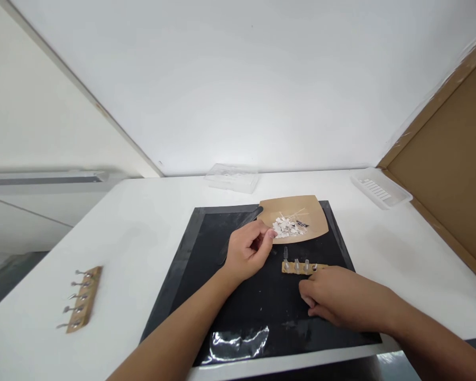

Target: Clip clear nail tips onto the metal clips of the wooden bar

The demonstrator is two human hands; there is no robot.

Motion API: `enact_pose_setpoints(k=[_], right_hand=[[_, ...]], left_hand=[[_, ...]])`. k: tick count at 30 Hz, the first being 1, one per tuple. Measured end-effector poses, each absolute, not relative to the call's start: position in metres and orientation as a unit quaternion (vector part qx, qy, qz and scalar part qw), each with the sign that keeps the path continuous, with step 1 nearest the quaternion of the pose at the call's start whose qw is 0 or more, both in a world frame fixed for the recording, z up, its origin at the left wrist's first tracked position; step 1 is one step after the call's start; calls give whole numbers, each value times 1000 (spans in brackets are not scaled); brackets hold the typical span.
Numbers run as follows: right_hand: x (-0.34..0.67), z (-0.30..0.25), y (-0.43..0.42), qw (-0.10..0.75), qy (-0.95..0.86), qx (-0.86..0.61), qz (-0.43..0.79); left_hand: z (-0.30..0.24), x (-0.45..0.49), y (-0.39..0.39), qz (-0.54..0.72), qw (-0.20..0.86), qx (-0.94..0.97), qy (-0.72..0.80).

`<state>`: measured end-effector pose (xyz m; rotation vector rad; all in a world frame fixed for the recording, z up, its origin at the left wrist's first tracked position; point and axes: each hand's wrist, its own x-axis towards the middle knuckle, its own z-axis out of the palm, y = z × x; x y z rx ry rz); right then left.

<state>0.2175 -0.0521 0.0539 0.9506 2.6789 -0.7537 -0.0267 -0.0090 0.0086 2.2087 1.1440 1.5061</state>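
My left hand [249, 247] is closed in a pinch at the left edge of a pile of small white pieces [287, 226]. Whatever sits between its fingertips is too small to make out. The pile lies on a curved brown paper sheet [318, 218]. My right hand [337, 296] is curled over the right end of a cardboard strip [291, 270], hiding that end; what its fingers grip is hidden. Several clear nail tips [297, 263] stand upright along the strip. One loose clear nail tip [286, 253] is just behind the strip's left end.
A black mat [210, 248] lies under both hands on the white table [143, 227]. On the left is a second strip [89, 301] bearing several metal-looking pieces. Clear plastic box [234, 179] at the back; white tray [381, 190] back right, beside a cardboard wall [448, 143].
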Motion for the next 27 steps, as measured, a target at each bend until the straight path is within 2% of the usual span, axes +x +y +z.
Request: enact_pose_setpoints(k=[6, 10, 15, 17, 23, 27], right_hand=[[219, 60, -43, -40, 889, 200, -410], [215, 64, -36, -212, 861, 176, -427], [204, 55, -35, -415, 755, 240, -447], [201, 51, -38, -443, 712, 251, -483], [195, 41, -40, -480, 622, 267, -558], [193, 36, -39, -494, 565, 280, -599]], left_hand=[[16, -21, -16, 504, 197, 774, 328], [24, -18, -21, 492, 299, 782, 240], [27, -20, -26, 471, 443, 748, 149], [27, -18, -28, 487, 444, 738, 144], [34, -9, -31, 531, 329, 754, 200], [36, -7, -31, 538, 314, 755, 205]])
